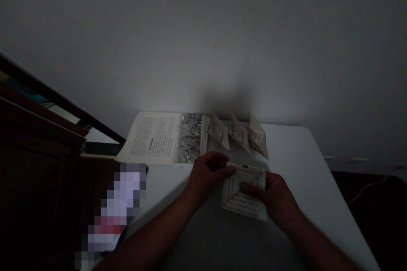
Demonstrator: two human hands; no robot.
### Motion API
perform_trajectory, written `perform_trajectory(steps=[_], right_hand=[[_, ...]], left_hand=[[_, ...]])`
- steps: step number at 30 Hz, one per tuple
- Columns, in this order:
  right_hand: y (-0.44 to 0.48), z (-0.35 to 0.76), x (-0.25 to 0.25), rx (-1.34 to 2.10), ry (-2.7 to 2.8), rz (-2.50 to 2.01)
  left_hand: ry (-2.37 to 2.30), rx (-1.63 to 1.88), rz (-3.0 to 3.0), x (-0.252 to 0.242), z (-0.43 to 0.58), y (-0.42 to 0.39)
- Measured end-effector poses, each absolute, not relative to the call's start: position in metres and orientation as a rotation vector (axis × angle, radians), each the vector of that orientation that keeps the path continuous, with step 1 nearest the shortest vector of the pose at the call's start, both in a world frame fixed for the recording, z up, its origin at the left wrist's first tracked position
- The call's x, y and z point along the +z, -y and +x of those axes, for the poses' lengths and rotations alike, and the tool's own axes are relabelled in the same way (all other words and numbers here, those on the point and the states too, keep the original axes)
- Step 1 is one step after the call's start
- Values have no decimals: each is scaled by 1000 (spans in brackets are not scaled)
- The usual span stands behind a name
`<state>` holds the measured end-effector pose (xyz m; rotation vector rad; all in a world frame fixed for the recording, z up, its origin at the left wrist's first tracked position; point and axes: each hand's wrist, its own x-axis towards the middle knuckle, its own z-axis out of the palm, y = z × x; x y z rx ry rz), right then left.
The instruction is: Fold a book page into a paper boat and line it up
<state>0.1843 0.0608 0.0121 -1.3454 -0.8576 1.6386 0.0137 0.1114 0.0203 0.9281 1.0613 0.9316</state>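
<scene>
A folded square of printed paper [243, 203] is held above the white table, with diagonal creases running across it. My left hand [211, 171] pinches its top left corner between thumb and fingers. Gripping the right side is my right hand [275, 190], its thumb lying flat on the paper's face and the fingers behind, mostly hidden. Just beyond the hands, three folded paper boats stand in a row: a left boat [218, 131], a middle boat [239, 133] and a right boat [257, 133].
An open book [155, 137] with a dark picture page lies at the table's back left. A phone-like device [117, 207], its screen pixelated, is at the left edge. The white table [299, 148] meets a grey wall [203, 42] behind. Dark wooden furniture [34, 123] stands left.
</scene>
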Motion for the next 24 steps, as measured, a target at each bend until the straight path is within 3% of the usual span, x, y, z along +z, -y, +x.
perform_trajectory(steps=[8, 24], right_hand=[[-60, 187, 8, 1471, 875, -1360], [-61, 188, 7, 1396, 954, -1342]], left_hand=[[-970, 545, 1235, 27, 11, -99], [-1001, 539, 1247, 24, 9, -103]])
